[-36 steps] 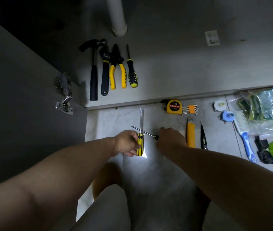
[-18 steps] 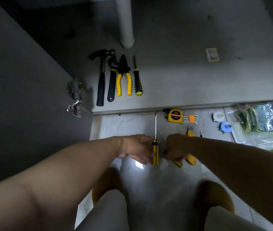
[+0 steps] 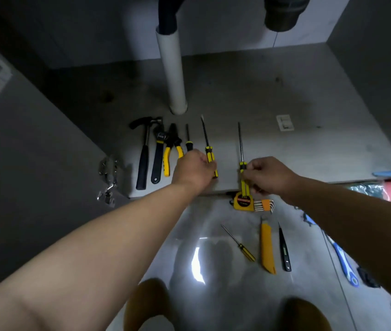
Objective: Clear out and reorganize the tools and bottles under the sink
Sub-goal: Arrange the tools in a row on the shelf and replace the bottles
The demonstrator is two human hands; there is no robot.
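On the cabinet floor (image 3: 309,149) we see a hammer (image 3: 143,158), wrench (image 3: 158,154), pliers (image 3: 171,151) and screwdriver (image 3: 188,139) side by side. On the tiled floor (image 3: 213,218) lie a tape measure (image 3: 243,201), hex keys (image 3: 265,206), small screwdriver (image 3: 238,243) and knife (image 3: 268,249).

4 screwdrivers (image 3: 188,145); 1 each: hammer (image 3: 143,168), wrench (image 3: 157,163), pliers (image 3: 166,161)

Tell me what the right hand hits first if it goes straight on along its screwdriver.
Nothing near. The right hand aims its screwdriver into the cabinet over bare cabinet floor; the white drain pipe stands off to the left. First contact would likely be the back wall, though depth is unclear.
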